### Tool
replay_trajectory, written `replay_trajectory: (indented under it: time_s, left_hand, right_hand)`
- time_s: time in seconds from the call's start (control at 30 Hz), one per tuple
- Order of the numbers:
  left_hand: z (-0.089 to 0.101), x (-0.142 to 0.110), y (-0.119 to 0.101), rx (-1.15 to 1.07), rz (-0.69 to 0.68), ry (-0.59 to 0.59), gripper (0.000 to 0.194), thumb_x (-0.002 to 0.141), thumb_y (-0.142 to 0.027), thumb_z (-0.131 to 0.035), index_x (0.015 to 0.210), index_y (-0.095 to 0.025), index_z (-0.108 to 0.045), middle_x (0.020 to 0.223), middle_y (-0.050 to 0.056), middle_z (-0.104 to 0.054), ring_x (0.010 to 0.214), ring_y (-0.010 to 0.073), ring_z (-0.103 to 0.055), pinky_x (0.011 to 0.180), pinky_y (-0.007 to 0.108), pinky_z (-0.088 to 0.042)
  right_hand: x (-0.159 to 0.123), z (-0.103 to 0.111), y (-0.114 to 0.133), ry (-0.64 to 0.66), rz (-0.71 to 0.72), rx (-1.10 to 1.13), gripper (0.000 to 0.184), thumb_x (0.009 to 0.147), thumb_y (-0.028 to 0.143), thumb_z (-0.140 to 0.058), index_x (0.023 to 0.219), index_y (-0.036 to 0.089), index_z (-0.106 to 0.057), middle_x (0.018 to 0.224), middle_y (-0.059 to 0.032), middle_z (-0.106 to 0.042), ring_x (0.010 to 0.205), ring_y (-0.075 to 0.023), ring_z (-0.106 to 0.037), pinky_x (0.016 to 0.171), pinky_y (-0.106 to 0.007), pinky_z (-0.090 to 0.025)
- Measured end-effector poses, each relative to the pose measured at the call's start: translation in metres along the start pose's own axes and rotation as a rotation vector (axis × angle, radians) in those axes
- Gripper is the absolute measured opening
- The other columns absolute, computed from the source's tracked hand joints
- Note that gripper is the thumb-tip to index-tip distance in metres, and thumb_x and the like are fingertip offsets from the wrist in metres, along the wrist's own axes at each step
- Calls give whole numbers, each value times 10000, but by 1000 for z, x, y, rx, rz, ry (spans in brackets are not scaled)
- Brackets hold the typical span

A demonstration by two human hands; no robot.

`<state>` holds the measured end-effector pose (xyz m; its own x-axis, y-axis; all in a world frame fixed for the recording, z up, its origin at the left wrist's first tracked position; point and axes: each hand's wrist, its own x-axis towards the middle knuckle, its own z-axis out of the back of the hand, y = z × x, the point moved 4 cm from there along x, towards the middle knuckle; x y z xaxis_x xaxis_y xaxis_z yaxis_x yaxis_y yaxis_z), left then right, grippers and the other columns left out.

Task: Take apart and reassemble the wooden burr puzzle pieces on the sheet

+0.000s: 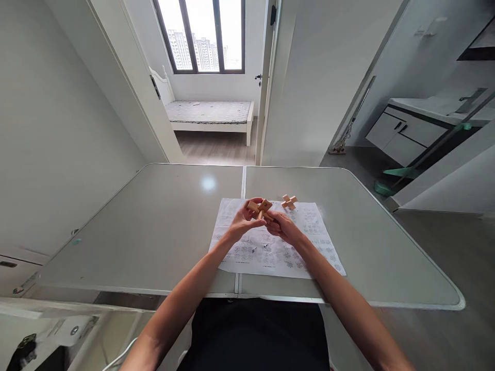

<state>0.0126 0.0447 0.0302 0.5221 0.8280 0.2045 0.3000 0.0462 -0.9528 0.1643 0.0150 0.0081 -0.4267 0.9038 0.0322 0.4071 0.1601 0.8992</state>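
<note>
Both my hands hold a small wooden burr puzzle just above a printed instruction sheet on the grey table. My left hand pinches the puzzle's left side with fingers closed. My right hand grips it from below right, fingers curled. A second wooden cross-shaped puzzle rests on the sheet's far edge, just beyond my right hand.
The table is two grey panels joined by a seam. Beyond it an open doorway shows a bed under a window. A white cabinet and a green mop stand at the right.
</note>
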Motion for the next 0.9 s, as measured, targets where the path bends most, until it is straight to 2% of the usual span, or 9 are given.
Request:
replay_trajectory:
  time_s: [0.17, 0.37, 0.47, 0.63, 0.9]
  left_hand:
    - [1, 0, 1, -12, 3, -14, 760, 651, -336, -969, 1317, -245, -612, 1222, 91, -703, 1050, 238, -675, 874, 346, -520]
    - [3, 2, 6, -85, -12, -40, 724, 646, -345, -969, 1278, -241, -631, 1273, 95, -692, 1162, 271, -661, 963, 382, -505]
    - [3, 2, 7, -79, -6, -43, 742, 640, -330, -971, 1287, -243, -620, 1303, 102, -685, 1166, 278, -661, 971, 392, -502]
    - [2, 1, 6, -47, -2, 16, 786, 651, -321, -966, 1336, -252, -589, 1368, 116, -658, 1181, 285, -660, 996, 411, -500]
    - [2, 0, 2, 1, 22, 27, 782, 670, -354, -957, 1347, -259, -578, 1150, 83, -733, 1026, 265, -708, 880, 380, -528]
  right_hand:
    - [1, 1, -2, -46, 26, -2, 463, 964, 526, -645, 686, 224, -431, 538, 95, -243, 479, -83, -153, 431, -232, -176]
    - [2, -2, -2, -91, 43, -16, 455, 956, 525, -661, 703, 224, -432, 553, 95, -248, 481, -80, -163, 430, -229, -167]
    - [2, -1, -1, -56, 33, -24, 461, 959, 531, -662, 702, 225, -433, 548, 94, -262, 476, -80, -178, 428, -228, -186]
    - [0, 5, -2, 29, -8, -15, 468, 975, 530, -640, 690, 225, -430, 542, 97, -263, 463, -75, -166, 416, -224, -164]
    - [-2, 2, -1, 63, -13, -19, 419, 976, 519, -649, 727, 218, -496, 546, 94, -267, 475, -87, -180, 423, -221, -214]
